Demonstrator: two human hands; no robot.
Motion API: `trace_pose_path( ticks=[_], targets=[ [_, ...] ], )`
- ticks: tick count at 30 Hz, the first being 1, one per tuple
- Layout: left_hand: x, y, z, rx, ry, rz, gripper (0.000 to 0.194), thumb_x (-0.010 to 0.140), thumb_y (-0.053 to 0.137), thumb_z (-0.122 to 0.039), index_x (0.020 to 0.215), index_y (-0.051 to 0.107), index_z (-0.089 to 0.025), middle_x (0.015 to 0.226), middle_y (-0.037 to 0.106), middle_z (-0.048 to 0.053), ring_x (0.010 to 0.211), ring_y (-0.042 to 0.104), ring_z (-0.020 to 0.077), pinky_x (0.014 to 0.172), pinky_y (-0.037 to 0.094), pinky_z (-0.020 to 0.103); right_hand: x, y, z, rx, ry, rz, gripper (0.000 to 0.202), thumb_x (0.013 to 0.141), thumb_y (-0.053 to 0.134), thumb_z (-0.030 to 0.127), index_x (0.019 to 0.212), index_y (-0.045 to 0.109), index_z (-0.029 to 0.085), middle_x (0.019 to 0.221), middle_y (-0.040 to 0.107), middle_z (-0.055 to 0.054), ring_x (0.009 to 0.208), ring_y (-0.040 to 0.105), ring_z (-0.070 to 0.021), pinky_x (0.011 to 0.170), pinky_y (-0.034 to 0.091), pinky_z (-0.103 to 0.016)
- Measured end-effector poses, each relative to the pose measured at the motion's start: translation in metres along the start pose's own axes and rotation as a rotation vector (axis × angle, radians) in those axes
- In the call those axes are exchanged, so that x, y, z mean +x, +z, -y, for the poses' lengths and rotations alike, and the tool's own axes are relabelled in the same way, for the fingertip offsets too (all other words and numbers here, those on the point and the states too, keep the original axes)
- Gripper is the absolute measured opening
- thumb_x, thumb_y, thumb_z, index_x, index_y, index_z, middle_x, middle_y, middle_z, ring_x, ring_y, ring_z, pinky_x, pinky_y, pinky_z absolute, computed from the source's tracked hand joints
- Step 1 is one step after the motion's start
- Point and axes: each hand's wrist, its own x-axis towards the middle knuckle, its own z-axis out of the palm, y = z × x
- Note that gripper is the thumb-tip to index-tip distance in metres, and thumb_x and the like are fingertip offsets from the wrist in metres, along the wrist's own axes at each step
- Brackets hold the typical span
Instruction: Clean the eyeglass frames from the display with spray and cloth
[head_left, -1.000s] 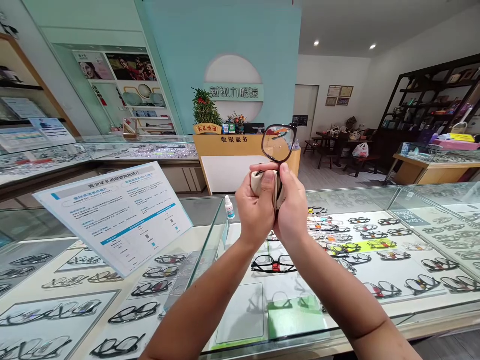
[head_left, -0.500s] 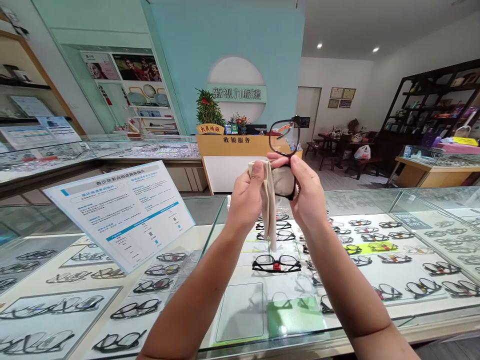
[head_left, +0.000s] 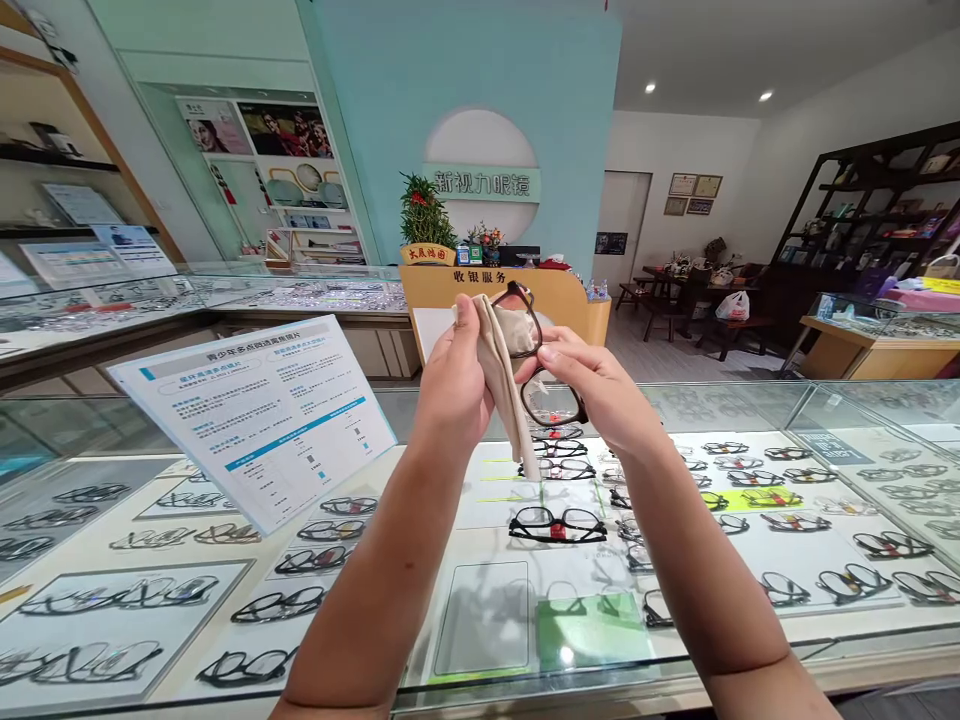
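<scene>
A beige cleaning cloth (head_left: 501,365) is pinched in my left hand (head_left: 456,385), its loose end hanging down over the counter. Part of the cloth lies against the upper lens of a pair of dark-framed glasses (head_left: 553,400). My right hand (head_left: 596,385) grips these glasses near the bridge, fingers closed on the frame. They are tilted, one lens up by the cloth and the other low to the right. Some of my left fingers are hidden behind the cloth.
Below my hands is a glass display counter (head_left: 480,690) with rows of glasses, one black pair (head_left: 557,524) nearest. A printed sheet (head_left: 255,420) stands at the left. Farther off are a cashier desk (head_left: 598,322) and a dark shelf (head_left: 806,215).
The glasses have turned over and come down: the bare lens, above my hands before, is now below right. The cloth-covered lens is now uppermost. My left hand has shifted left.
</scene>
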Motion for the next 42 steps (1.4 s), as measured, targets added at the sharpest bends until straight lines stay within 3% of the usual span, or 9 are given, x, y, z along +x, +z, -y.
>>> trace_pose_path(
  ticks=[4,8,14,23,29,35,42],
  targets=[
    [0.001,-0.001,0.0,0.015,-0.002,-0.021,0.063,0.097,0.071,-0.083,0.109,0.081,-0.022,0.095,0.084,0.011,0.088,0.083,0.025,0.06,0.065,0.031,0.001,0.0,-0.004,-0.016,0.008,0.055,0.045,0.102,0.073,0.071,0.094,0.092,0.032,0.114,0.074,-0.005,0.122,0.066,-0.027,0.123,0.044,-0.045],
    [-0.002,-0.002,0.0,-0.004,-0.017,0.039,0.058,0.095,0.079,-0.078,0.111,0.081,-0.022,0.095,0.082,0.008,0.089,0.082,0.0232,0.063,0.066,0.029,0.003,0.004,-0.008,-0.004,0.004,0.077,0.05,0.103,0.071,0.074,0.094,0.091,0.029,0.096,0.068,-0.003,0.101,0.062,-0.0238,0.106,0.049,-0.04],
    [-0.007,0.0,-0.004,-0.074,-0.095,0.107,0.058,0.079,0.104,-0.056,0.118,0.079,-0.021,0.096,0.083,0.003,0.077,0.078,0.0145,0.072,0.066,0.024,0.005,0.005,-0.011,0.071,-0.017,0.004,0.046,0.101,0.077,0.069,0.09,0.089,0.027,0.099,0.071,-0.004,0.106,0.063,-0.0245,0.105,0.048,-0.039],
    [-0.004,-0.006,-0.008,-0.022,-0.127,0.155,0.052,0.072,0.108,-0.047,0.106,0.08,-0.02,0.092,0.084,0.004,0.076,0.078,0.017,0.073,0.066,0.027,0.005,0.002,-0.011,0.039,-0.077,-0.041,0.045,0.102,0.076,0.069,0.086,0.088,0.029,0.092,0.06,-0.004,0.1,0.059,-0.0243,0.102,0.049,-0.041],
    [-0.004,-0.008,-0.011,0.028,-0.04,0.111,0.053,0.069,0.11,-0.047,0.104,0.082,-0.02,0.1,0.085,0.005,0.086,0.079,0.0179,0.08,0.066,0.028,0.003,0.004,-0.01,-0.036,-0.087,-0.098,0.051,0.101,0.073,0.075,0.087,0.088,0.028,0.097,0.059,-0.005,0.104,0.058,-0.0244,0.104,0.05,-0.042],
    [-0.006,-0.008,-0.011,0.108,0.034,0.031,0.056,0.068,0.111,-0.05,0.102,0.079,-0.019,0.099,0.084,0.005,0.083,0.077,0.0154,0.075,0.063,0.025,0.004,0.004,-0.008,-0.065,-0.146,-0.084,0.048,0.103,0.072,0.072,0.09,0.089,0.029,0.117,0.068,-0.008,0.127,0.061,-0.0284,0.119,0.047,-0.047],
    [-0.004,-0.009,-0.015,0.099,-0.071,0.071,0.069,0.061,0.113,-0.053,0.106,0.071,-0.021,0.089,0.082,0.002,0.068,0.073,0.0151,0.062,0.062,0.027,0.003,0.003,-0.01,-0.063,-0.126,-0.069,0.051,0.103,0.071,0.075,0.091,0.089,0.028,0.106,0.065,-0.006,0.111,0.062,-0.0262,0.111,0.049,-0.046]
  ],
)
